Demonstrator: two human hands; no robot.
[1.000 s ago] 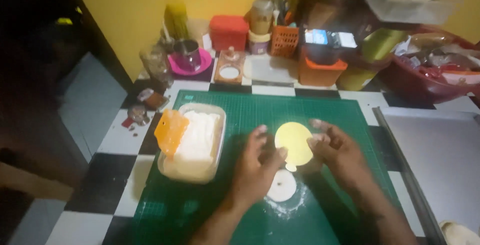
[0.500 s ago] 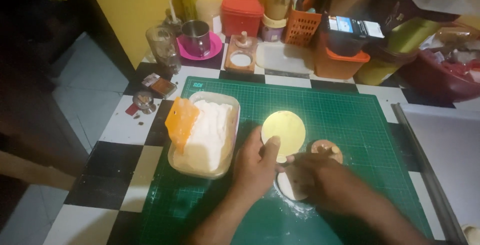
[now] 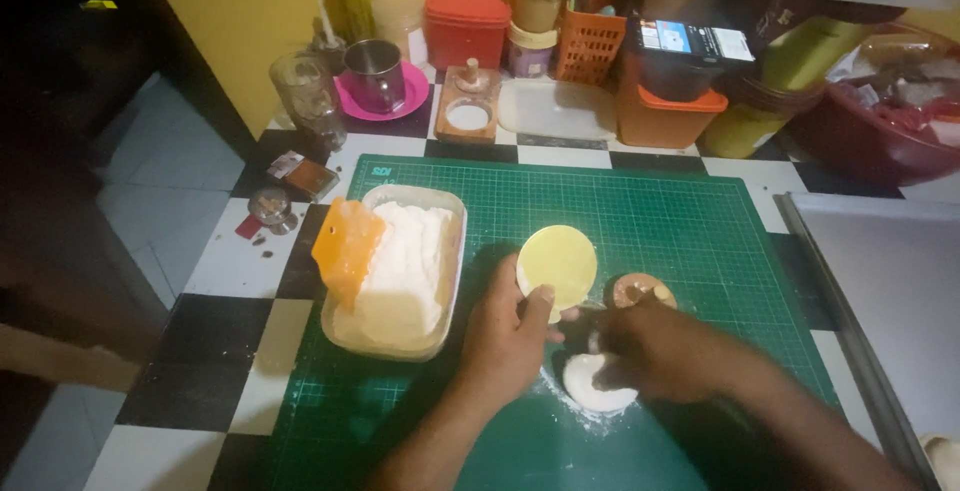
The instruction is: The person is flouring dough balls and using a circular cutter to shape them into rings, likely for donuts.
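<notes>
The left hand [image 3: 510, 336] pinches the near edge of a pale yellow dough disc [image 3: 558, 265], thumb on top, the disc lying flat on the green cutting mat [image 3: 690, 221]. The right hand [image 3: 650, 351] is blurred and curled over a white floured patch of dough [image 3: 592, 391]; whether it grips anything, I cannot tell. Just beyond its knuckles sits a small round wooden piece [image 3: 640, 291].

To the left of the hands, a clear plastic tub [image 3: 395, 271] full of white flour stands on the mat with an orange scraper [image 3: 346, 246] propped in it. The mat covers a black-and-white checkered counter [image 3: 240, 271]. Along the back, against a yellow wall [image 3: 260, 11]: a metal cup [image 3: 375, 73] on a pink saucer, a red lidded box [image 3: 465, 16], an orange basket [image 3: 587, 46]. A grey tiled floor [image 3: 150, 181] drops away at left.
</notes>
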